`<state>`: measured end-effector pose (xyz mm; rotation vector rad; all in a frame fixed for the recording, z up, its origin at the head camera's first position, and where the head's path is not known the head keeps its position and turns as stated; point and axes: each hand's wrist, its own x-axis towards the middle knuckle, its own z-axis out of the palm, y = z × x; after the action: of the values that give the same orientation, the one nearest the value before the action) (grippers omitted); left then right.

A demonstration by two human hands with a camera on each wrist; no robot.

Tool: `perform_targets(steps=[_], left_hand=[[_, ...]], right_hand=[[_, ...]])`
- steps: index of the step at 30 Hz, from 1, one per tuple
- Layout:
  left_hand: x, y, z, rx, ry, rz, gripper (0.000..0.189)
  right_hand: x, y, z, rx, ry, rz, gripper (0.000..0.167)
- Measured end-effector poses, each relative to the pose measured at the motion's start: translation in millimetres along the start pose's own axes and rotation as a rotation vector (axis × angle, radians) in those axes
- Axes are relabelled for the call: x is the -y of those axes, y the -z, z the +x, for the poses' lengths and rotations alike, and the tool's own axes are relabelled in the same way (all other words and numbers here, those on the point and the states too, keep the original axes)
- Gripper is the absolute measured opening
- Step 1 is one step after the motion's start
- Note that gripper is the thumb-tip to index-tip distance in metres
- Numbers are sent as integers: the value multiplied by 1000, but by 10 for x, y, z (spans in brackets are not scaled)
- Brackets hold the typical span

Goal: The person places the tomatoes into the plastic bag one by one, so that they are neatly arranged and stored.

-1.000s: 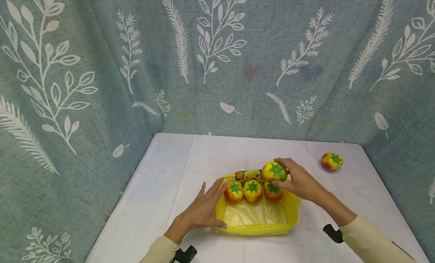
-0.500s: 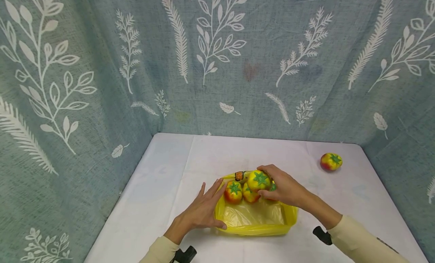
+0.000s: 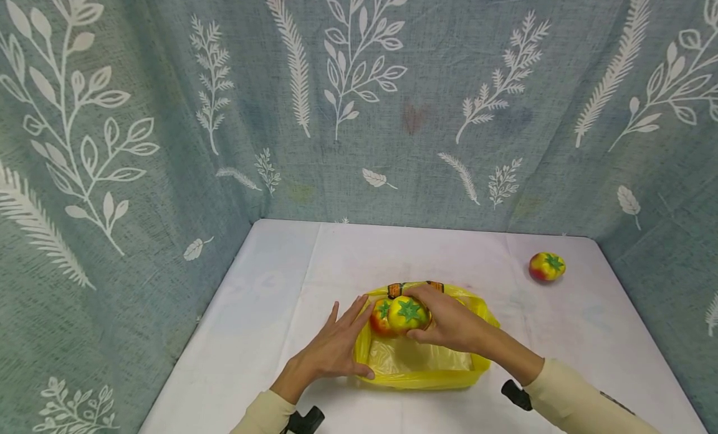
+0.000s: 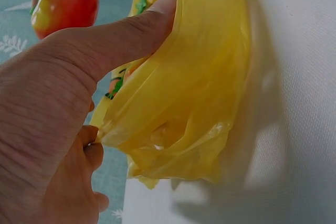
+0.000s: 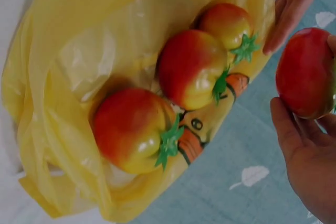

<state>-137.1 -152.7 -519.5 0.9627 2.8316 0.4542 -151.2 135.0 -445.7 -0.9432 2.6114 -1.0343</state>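
A yellow plastic bag (image 3: 421, 380) lies spread open on the white table. Along its far side sit three red-and-yellow tomatoes with green leafy tops, including one at the middle (image 5: 191, 69) in the right wrist view. My right hand (image 3: 451, 322) grips another tomato (image 3: 408, 314) above the bag, partly covering those inside. My left hand (image 3: 331, 347) rests at the bag's left edge, fingers spread and mostly straight. Its thumb tip is tucked behind the bag's rim in the left wrist view, where the held tomato (image 4: 68, 11) also shows.
One more tomato (image 3: 546, 267) lies at the table's far right. A blue-green curtain (image 3: 359, 191) with white leaf patterns surrounds the back and sides of the white table (image 3: 303, 265). Orange-and-black printing marks the bag's far edge.
My right hand has moved left and slightly toward me with its tomato, from above the bag's far right part to its left part. My left hand has stayed in place.
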Motion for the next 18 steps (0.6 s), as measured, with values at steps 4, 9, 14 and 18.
perform_targets(steps=[4,9,14,18], left_hand=[[3,1,-7,-4,-3,4,132],[4,7,-10,-9,-6,-5,132],[4,-2,-7,-15,-9,1,132],[6,-6,-5,-21,-13,-7,132]], right_hand=[[34,-54,14,35,0,-3,67],[63,-141,35,57,34,-25,66],[92,-242,54,94,45,-67,67],[90,-314,57,134,43,-67,66]])
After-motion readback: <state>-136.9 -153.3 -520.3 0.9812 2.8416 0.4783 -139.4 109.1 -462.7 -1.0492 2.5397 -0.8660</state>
